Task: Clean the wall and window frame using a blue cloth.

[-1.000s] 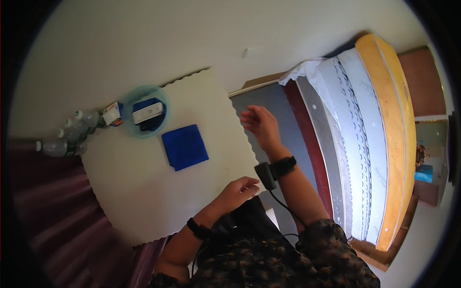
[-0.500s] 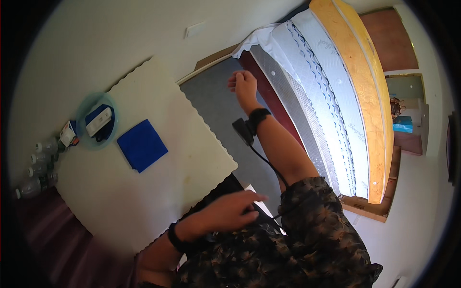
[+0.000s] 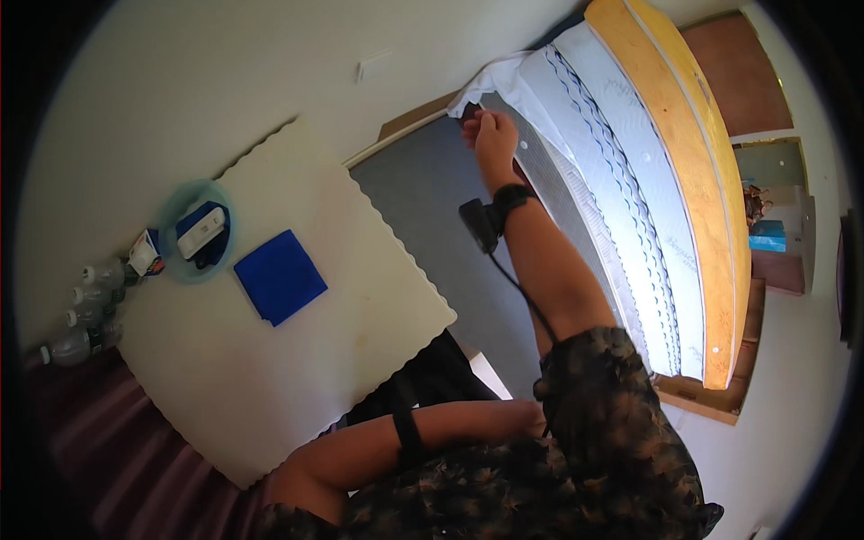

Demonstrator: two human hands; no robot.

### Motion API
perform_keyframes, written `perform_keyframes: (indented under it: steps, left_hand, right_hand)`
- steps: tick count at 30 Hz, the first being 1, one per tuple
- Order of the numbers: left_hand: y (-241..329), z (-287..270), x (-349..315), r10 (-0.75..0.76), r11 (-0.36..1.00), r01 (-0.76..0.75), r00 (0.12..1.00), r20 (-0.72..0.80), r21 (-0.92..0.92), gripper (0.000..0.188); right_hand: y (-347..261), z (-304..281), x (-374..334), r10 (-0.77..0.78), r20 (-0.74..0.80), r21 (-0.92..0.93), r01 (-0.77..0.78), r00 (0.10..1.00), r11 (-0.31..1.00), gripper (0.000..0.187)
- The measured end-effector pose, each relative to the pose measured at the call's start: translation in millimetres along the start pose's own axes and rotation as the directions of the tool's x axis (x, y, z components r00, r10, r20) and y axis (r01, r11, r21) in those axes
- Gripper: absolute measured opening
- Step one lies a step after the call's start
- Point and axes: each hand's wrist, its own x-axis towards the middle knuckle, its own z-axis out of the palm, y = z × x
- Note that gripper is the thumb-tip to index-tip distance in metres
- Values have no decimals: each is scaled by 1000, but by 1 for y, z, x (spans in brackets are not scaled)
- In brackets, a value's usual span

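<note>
My right hand [image 3: 490,139] is held out over the grey floor, beside the near edge of the stacked mattresses. Its fingers are curled in, and I see nothing in them. A black box-shaped device [image 3: 480,223] with a cable is strapped to that wrist. My left hand [image 3: 529,418] lies across my body against the right sleeve [image 3: 589,382], its fingers hidden there. A black band [image 3: 408,432] circles the left forearm. A folded blue cloth [image 3: 281,277] rests on the white scallop-edged table [image 3: 378,306], touched by neither hand.
On the table's left stands a translucent teal bowl [image 3: 168,252] holding a white device [image 3: 201,234] and dark blue cloth. Beside it are a small carton [image 3: 144,253] and several clear bottles [image 3: 76,346]. Mattresses [image 3: 621,171] lean on the right, near a brown wooden frame [image 3: 720,405].
My left hand has moved right, and its fingers have gone behind the right sleeve. My right hand has shifted slightly up and right. The whole view has moved a little.
</note>
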Motion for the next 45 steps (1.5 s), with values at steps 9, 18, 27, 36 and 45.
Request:
perform_keyframes:
  steps: [9,18,27,36,45]
  left_hand:
    - [-65,-44,-60,-267,961,117,627,-732,-250,16]
    - [-24,-74,-66,137,978,132,196,-971,164,25]
    - [-120,-116,-164,338,623,750,-3,-941,222,40]
    - [-200,-179,-208,185,360,875,274,-944,325,70]
    - [-178,-353,-151,336,343,913,101,-936,221,70]
  right_hand:
    - [8,29,-102,138,211,165,-174,968,971,20]
    - [23,57,-154,-50,377,-164,119,925,979,19]
    - [81,25,-176,91,650,-325,167,755,931,18]
    - [96,-14,-225,345,677,-445,-13,650,896,15]
    - [85,-37,-216,510,596,-498,-213,619,841,16]
